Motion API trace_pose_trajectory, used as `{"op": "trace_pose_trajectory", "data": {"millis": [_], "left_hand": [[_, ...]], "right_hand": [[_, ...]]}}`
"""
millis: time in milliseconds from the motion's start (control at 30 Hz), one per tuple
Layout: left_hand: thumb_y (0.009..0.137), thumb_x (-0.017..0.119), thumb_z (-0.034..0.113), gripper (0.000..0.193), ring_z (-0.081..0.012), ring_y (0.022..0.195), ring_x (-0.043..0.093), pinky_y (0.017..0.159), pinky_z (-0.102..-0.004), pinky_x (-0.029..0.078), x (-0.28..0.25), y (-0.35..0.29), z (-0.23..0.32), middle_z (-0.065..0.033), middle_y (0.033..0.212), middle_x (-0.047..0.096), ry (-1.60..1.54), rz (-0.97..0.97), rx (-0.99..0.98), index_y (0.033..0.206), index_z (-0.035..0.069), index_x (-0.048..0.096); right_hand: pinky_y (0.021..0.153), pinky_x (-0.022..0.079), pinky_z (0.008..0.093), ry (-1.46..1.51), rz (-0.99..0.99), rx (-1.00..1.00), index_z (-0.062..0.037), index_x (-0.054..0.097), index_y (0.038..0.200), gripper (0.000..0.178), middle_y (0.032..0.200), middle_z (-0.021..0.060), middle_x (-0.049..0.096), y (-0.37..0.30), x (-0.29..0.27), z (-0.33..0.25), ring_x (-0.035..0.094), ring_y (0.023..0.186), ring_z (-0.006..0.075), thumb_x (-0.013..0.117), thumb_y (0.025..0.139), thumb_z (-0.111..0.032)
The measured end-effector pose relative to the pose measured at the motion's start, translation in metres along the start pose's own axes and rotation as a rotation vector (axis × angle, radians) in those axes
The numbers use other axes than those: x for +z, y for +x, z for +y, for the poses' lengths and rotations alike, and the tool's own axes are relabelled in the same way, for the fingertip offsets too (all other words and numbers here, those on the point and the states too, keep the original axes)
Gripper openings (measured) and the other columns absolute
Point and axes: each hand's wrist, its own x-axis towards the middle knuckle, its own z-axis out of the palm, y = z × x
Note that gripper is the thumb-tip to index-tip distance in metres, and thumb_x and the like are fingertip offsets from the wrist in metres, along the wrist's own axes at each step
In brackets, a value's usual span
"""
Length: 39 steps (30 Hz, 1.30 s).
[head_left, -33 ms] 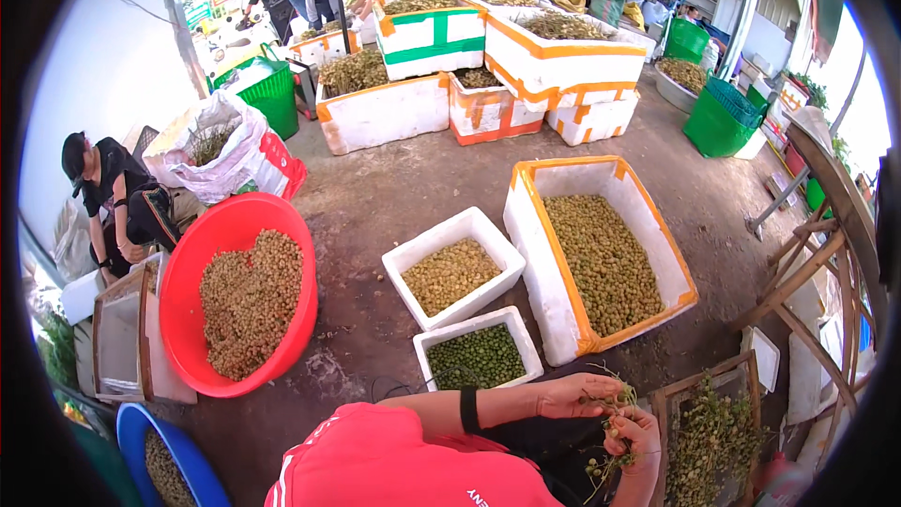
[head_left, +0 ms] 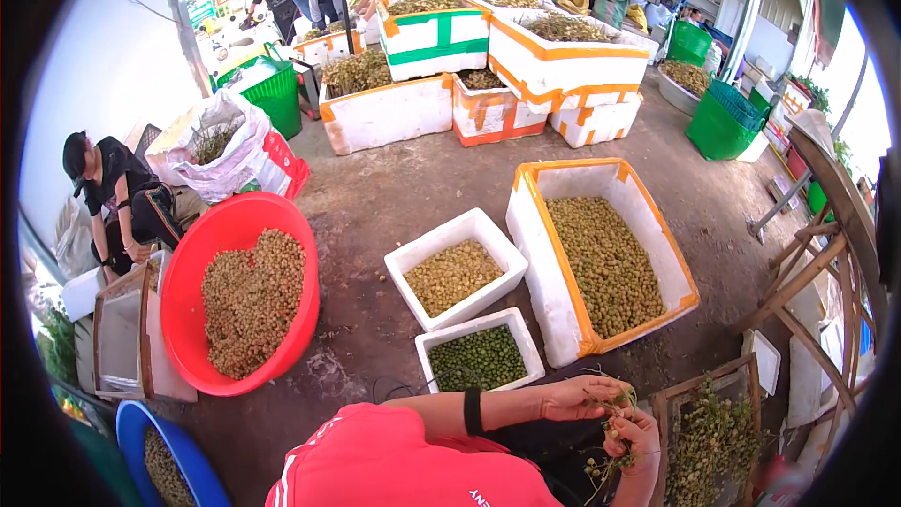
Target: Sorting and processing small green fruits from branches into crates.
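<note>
My left hand (head_left: 584, 398), below a black wristband (head_left: 472, 410), is at the lower right with its fingers closed on a stemmed sprig (head_left: 612, 404) bearing small round pods. Just below it, my right hand (head_left: 635, 441) grips the same bunch, with stems and pods hanging beneath its fingers. Which fingertips pinch which stems is too small to tell. Beside my right hand lies a wood-framed tray (head_left: 663, 432) heaped with green-brown stems and pods. A small white foam box (head_left: 533, 371) of dark green pods stands near my left forearm.
A taped foam box (head_left: 657, 197) and a smaller foam box (head_left: 394, 256) hold tan pods. At left are a red basin (head_left: 183, 319), a blue basin (head_left: 202, 469) and a seated person (head_left: 117, 197). Stacked foam boxes (head_left: 394, 122) stand farther back; a wooden frame (head_left: 826, 253) is at right.
The whole view has shifted very slightly. Both hands keep nearly the same pose on the sprig.
</note>
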Motion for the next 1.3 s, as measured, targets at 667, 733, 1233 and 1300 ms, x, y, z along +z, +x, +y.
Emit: {"op": "trace_pose_trajectory", "data": {"millis": [667, 733, 1233, 1300], "left_hand": [[0.079, 0.05, 0.003, 0.032, -0.0091, 0.062, 0.053, 0.034, -0.0086, 0.034, -0.002, -0.025, 0.012, -0.0125, 0.087, 0.055, 0.015, 0.124, 0.04, 0.11, -0.001, 0.045], [0.079, 0.051, 0.004, 0.033, -0.0085, 0.059, 0.051, 0.035, -0.009, 0.034, -0.012, -0.022, 0.005, -0.0131, 0.086, 0.055, 0.029, 0.142, 0.071, 0.111, -0.001, 0.044], [0.076, 0.06, 0.017, 0.037, -0.0119, 0.065, 0.047, 0.06, -0.023, 0.041, 0.006, 0.0, 0.0, -0.0039, 0.077, 0.048, 0.199, 0.043, 0.016, 0.106, 0.002, 0.047], [0.081, 0.055, 0.025, 0.04, -0.0093, 0.062, 0.047, 0.047, -0.0153, 0.038, 0.002, 0.005, 0.0, -0.0079, 0.089, 0.052, 0.233, 0.197, 0.033, 0.113, 0.004, 0.043]], "right_hand": [[0.036, 0.028, 0.0166, -0.012, -0.147, 0.078, 0.0023, 0.054, 0.081, 0.009, 0.059, 0.0028, 0.05, -0.016, 0.001, 0.004, 0.039, 0.041, 0.0038, 0.056, 0.077, -0.005], [0.037, 0.029, 0.0159, -0.043, -0.161, 0.087, 0.002, 0.055, 0.082, 0.01, 0.06, 0.0023, 0.05, -0.014, 0.003, 0.005, 0.04, 0.042, 0.0033, 0.056, 0.078, -0.007], [0.032, 0.03, 0.0176, 0.148, -0.253, 0.01, 0.0021, 0.056, 0.083, 0.013, 0.061, 0.0056, 0.052, -0.005, -0.014, 0.026, 0.042, 0.038, 0.0057, 0.054, 0.071, 0.0], [0.031, 0.029, 0.018, 0.129, -0.275, -0.005, 0.0021, 0.054, 0.081, 0.013, 0.061, 0.0063, 0.054, -0.005, -0.013, 0.027, 0.042, 0.038, 0.0057, 0.058, 0.075, -0.009]]}}
